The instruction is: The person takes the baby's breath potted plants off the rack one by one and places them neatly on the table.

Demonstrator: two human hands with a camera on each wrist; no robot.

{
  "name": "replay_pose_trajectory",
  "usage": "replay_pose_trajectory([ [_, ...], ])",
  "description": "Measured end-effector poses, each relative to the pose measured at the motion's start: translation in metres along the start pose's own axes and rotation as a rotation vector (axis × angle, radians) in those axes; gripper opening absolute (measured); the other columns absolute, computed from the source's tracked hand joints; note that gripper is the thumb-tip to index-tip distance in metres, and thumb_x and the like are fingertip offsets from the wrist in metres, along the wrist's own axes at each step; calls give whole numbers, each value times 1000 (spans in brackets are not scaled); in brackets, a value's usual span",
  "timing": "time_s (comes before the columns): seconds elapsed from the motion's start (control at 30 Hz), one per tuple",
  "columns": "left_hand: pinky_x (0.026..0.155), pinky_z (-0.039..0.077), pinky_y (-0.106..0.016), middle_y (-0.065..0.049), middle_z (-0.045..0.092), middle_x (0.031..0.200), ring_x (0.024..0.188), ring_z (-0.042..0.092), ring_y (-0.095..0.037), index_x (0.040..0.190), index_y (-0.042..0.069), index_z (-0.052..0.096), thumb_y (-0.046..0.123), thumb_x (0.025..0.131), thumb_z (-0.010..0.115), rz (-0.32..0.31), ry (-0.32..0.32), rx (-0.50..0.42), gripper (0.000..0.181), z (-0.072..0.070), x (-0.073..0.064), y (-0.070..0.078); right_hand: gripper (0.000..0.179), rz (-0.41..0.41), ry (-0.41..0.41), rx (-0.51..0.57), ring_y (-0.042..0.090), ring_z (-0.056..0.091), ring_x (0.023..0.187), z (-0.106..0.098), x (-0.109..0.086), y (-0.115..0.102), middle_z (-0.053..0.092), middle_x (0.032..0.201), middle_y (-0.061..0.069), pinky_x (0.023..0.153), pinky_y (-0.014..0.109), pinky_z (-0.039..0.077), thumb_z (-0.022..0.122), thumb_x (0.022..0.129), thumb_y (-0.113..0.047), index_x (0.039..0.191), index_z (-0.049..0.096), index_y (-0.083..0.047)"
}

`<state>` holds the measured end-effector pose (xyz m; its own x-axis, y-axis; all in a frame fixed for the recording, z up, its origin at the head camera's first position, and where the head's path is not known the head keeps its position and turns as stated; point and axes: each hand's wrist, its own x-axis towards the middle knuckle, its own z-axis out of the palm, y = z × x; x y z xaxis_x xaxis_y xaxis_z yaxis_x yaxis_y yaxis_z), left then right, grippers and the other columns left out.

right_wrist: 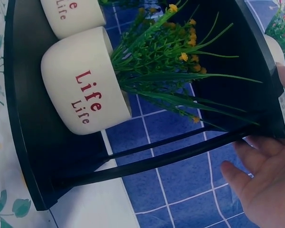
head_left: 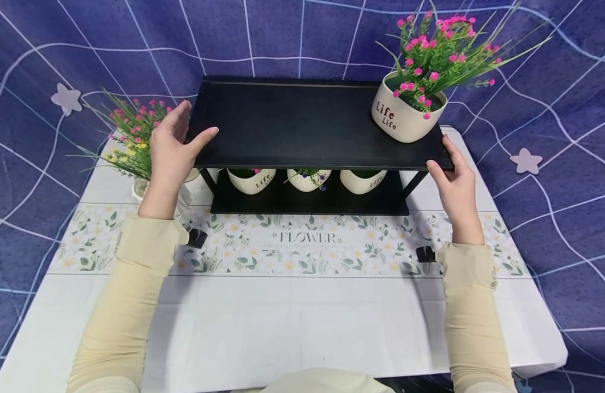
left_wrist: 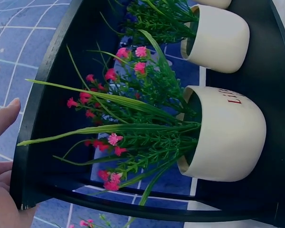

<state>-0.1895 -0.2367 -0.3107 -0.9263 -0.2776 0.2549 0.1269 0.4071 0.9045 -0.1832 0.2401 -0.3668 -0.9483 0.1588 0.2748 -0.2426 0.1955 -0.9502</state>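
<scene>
A black two-tier shelf stands on the table between the hands. At its left end, my left hand has its thumb spread over the top board and its fingers beside the edge. My right hand grips the front right corner of the top board, thumb at the front edge and fingers bent at the end. A white "Life" pot of pink flowers sits on the top board's right end. On the lower board are a pink-flowered pot, a purple-flowered pot and a yellow-flowered pot.
Left of the shelf, behind my left forearm, stand pink and yellow flowers in a partly hidden white container. A floral "FLOWER" runner crosses the white tablecloth. A blue patterned cloth hangs behind the table.
</scene>
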Motion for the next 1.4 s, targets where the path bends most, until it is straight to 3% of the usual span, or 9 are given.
replay_pose_trajectory([
  [0.17, 114, 36, -21, -8, 48, 149, 138, 45, -14, 144, 10, 47, 26, 82, 79, 24, 9, 58, 72, 2, -1, 0, 58, -6, -9, -92, 8, 51, 128, -1, -1, -3, 37, 155, 9, 98, 6, 42, 61, 95, -11, 148, 39, -10],
  [0.33, 113, 37, -21, -7, 49, 147, 136, 46, -13, 143, 10, 49, 26, 82, 78, 36, 18, 55, 69, 3, -2, -1, 59, -1, -33, -244, 10, 46, 134, -4, -1, -8, 35, 157, 8, 102, 6, 39, 59, 97, -18, 151, 35, -15],
  [0.5, 114, 37, -22, -7, 50, 147, 137, 46, -16, 143, 11, 49, 24, 82, 79, 42, 17, 27, 69, 1, -3, -8, 63, -5, -48, -289, 17, 38, 142, -5, -1, -11, 33, 158, 8, 109, 10, 34, 60, 96, -17, 152, 32, -12],
  [0.73, 115, 33, -19, -10, 45, 150, 140, 42, -12, 145, 8, 44, 16, 84, 76, 3, -7, -26, 69, 0, -3, -26, 65, -42, -54, -325, 15, 37, 142, -6, 4, -14, 35, 157, 8, 110, 10, 33, 64, 92, -11, 151, 35, -10],
  [0.83, 116, 33, -20, -11, 44, 150, 140, 42, -12, 145, 8, 44, 18, 85, 75, -8, -16, -31, 69, -1, -3, -27, 66, -52, -51, -370, 14, 37, 142, -6, 5, -17, 37, 156, 6, 112, 12, 31, 66, 91, -10, 150, 36, -12],
  [1.0, 119, 28, -22, -6, 36, 156, 143, 35, -12, 150, 14, 36, 29, 87, 72, -37, -78, 48, 74, -3, -5, -24, 66, -80, -23, -469, 14, 37, 142, -2, 4, -25, 41, 154, 4, 117, 20, 28, 70, 89, -18, 148, 41, -15],
  [1.2, 121, 26, -27, -1, 29, 159, 145, 32, -14, 152, 20, 31, 40, 88, 69, -64, -111, 113, 77, -6, -7, -24, 68, -129, 0, -530, 18, 35, 144, 7, 7, -38, 42, 152, 7, 125, 28, 12, 71, 88, -19, 148, 40, -10],
  [1.4, 123, 21, -32, 5, 24, 160, 148, 23, -14, 153, 22, 29, 46, 90, 65, -66, -151, 181, 76, -9, -10, -26, 77, -82, 48, -516, 14, 34, 144, 16, 14, -50, 38, 155, 6, 121, 26, 23, 73, 87, -25, 151, 33, -9],
])
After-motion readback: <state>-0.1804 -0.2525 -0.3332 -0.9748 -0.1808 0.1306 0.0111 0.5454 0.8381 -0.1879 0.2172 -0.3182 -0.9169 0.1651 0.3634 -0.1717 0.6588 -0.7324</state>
